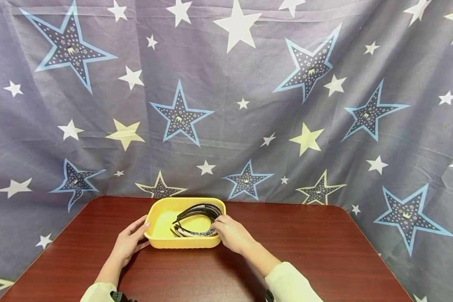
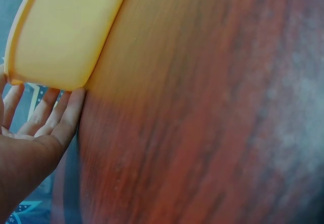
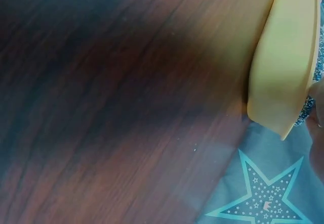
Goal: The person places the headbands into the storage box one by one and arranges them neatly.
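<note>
A yellow plastic basin (image 1: 162, 242) sits on the table with several headbands (image 1: 205, 209) inside, mostly black, some with teeth. At its left end my left hand (image 1: 129, 241) touches the outer wall with fairly straight fingers. The left wrist view shows those fingertips against the wall of the basin (image 2: 61, 37). Over the right rim, my right hand (image 1: 232, 233) pinches the curved part of the headbands with bent fingers. In the right wrist view, a glittery headband (image 3: 305, 112) shows beside the thumb at the rim; most of that hand is out of frame.
The dark red wood-grain table (image 1: 305, 251) reaches out on both sides of the basin. Behind it hangs a grey curtain (image 1: 226, 126) printed with stars, close to the table's back edge.
</note>
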